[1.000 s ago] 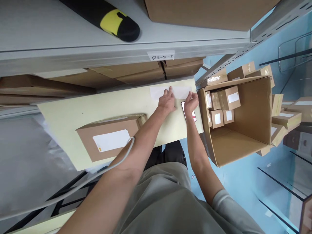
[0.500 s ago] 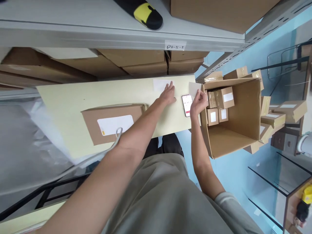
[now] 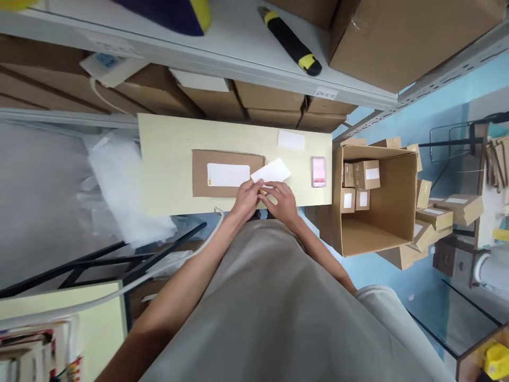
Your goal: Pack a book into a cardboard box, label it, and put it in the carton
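Note:
My left hand [image 3: 247,197] and my right hand [image 3: 283,198] meet at the near edge of the pale yellow table [image 3: 170,159]. Both pinch a white paper label [image 3: 272,172] between their fingertips. The label is tilted, just right of a flat brown cardboard box [image 3: 226,173] that lies on the table and carries a white label of its own. A second white label [image 3: 291,140] lies flat at the table's far side. A phone [image 3: 318,171] with a lit screen rests near the table's right end.
An open cardboard carton [image 3: 382,201] with several small labelled boxes stands right of the table. Loose small boxes [image 3: 445,207] lie beyond it. A grey shelf [image 3: 222,48] above holds a black and yellow utility knife [image 3: 290,41] and big cartons. Clear plastic wrap [image 3: 119,185] lies at the left.
Both hands pulled back from the table's far side to its near edge. The right hand brought one white label along; the left hand let go of the other label and joined it.

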A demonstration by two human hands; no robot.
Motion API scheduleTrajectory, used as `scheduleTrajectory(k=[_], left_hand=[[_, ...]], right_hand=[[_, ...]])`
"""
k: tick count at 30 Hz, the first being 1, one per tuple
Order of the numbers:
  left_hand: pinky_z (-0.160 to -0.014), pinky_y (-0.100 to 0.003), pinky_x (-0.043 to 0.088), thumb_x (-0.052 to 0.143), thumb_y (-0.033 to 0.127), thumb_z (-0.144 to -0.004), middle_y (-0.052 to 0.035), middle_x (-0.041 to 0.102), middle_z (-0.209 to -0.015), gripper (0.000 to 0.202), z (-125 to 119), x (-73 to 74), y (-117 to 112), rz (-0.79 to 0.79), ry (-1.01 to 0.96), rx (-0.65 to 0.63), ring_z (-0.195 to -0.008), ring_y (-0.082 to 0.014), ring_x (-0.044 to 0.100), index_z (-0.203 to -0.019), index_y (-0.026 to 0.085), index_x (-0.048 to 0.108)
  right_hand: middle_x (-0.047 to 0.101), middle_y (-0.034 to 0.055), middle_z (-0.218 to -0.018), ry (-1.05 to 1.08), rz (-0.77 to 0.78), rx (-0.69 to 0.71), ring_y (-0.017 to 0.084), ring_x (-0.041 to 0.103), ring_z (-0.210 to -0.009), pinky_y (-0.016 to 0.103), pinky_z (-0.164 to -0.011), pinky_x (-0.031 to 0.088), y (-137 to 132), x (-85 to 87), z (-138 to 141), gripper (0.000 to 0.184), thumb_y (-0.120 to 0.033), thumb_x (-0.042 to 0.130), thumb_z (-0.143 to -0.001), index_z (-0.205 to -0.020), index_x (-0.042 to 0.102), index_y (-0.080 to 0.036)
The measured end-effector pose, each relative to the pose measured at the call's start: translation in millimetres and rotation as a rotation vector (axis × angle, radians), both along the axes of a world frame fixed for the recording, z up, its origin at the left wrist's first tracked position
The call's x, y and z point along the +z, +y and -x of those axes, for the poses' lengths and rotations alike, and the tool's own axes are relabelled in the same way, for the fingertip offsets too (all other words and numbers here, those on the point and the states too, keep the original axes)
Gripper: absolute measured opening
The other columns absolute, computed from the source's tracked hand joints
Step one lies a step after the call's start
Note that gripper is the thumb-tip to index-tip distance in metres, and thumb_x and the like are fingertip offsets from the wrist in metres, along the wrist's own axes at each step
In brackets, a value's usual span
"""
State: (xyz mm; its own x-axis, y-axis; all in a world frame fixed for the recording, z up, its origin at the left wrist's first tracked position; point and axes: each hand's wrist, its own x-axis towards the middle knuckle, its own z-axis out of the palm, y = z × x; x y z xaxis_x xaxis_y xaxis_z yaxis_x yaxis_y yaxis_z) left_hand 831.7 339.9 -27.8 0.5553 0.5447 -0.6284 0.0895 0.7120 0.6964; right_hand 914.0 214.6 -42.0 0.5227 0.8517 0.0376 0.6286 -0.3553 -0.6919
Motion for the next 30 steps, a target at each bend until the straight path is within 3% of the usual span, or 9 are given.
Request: scheduleTrajectory(k=[3,5,9,12,16,21,25,30], left_hand=[[-0.058,-0.028,0.063,0.105,0.071,-0.063,0.0047,0.061,-0.061,0.066,29,2.4,24,-0.110,0.057,0.003,-0.058,-0.0141,0.063,-0.075,0.021,0.062],[-0.059,-0.031,0.068,0.106,0.076,-0.058,0.0032,0.066,-0.065,0.072,47,5.0,37,-0.172,0.084,-0.015,-0.059,-0.0158,0.069,-0.074,0.021,0.062],[-0.048,-0.025,0.061,0.107,0.076,-0.057,-0.0001,0.072,-0.068,0.072,75,9.4,56,-0.248,0.138,-0.019,-0.057,-0.0174,0.073,-0.074,0.020,0.066],[-0.042,-0.020,0.048,0.105,0.071,-0.066,0.0004,0.067,-0.062,0.065,88,11.2,65,-0.283,0.143,0.081,-0.050,-0.0127,0.065,-0.076,0.018,0.070],[-0.045,-0.019,0.045,0.099,0.072,-0.077,-0.0007,0.069,-0.067,0.061,96,20.2,65,-0.199,0.061,0.232,-0.053,-0.0098,0.063,-0.080,0.018,0.070],[-0.057,-0.024,0.058,0.103,0.072,-0.069,-0.0062,0.078,-0.081,0.064,102,42.8,50,-0.143,-0.065,0.114,-0.073,-0.0175,0.076,-0.092,0.018,0.079],[-0.062,-0.029,0.061,0.106,0.064,-0.065,-0.0066,0.079,-0.079,0.057,109,57.0,49,-0.185,-0.081,0.018,-0.078,-0.0225,0.079,-0.087,0.018,0.081],[-0.060,-0.031,0.060,0.103,0.060,-0.067,-0.0087,0.081,-0.082,0.050,118,63.7,61,-0.263,-0.108,-0.059,-0.079,-0.0249,0.079,-0.084,0.018,0.080]], right_hand=[[0.071,0.0165,-0.162,0.093,-0.029,-0.086,0.032,0.061,-0.158,0.052,-0.130,0.053,9,19.9,-7,0.018,-0.037,0.081,-0.109,-0.120,0.088,-0.024],[0.068,0.0168,-0.167,0.209,-0.052,-0.187,0.034,0.058,-0.162,0.053,-0.130,0.054,12,31.3,-17,0.024,-0.043,0.080,-0.108,-0.119,0.089,-0.024],[0.089,0.0116,-0.127,0.600,-0.005,-0.073,0.030,0.082,-0.121,0.047,-0.107,0.068,18,48.4,-26,0.040,-0.060,0.081,-0.103,-0.119,0.092,-0.024],[0.091,0.0091,-0.125,0.735,0.026,0.052,0.033,0.084,-0.121,0.048,-0.110,0.069,24,59.7,-14,0.050,-0.069,0.084,-0.098,-0.120,0.094,-0.026],[0.080,0.0066,-0.155,0.731,0.022,0.163,0.034,0.073,-0.150,0.050,-0.131,0.057,33,74.8,11,0.066,-0.079,0.071,-0.104,-0.142,0.088,-0.027],[0.067,0.0053,-0.172,0.646,0.044,0.243,0.030,0.055,-0.168,0.048,-0.143,0.041,47,87.0,31,0.086,-0.084,0.052,-0.111,-0.175,0.060,-0.027],[0.072,0.0083,-0.165,0.584,0.036,0.270,0.027,0.061,-0.161,0.046,-0.143,0.040,54,88.5,41,0.086,-0.080,0.045,-0.116,-0.184,0.044,-0.027],[0.079,0.0085,-0.149,0.568,0.023,0.250,0.024,0.071,-0.139,0.046,-0.136,0.050,60,85.9,49,0.082,-0.073,0.044,-0.119,-0.187,0.034,-0.028]])
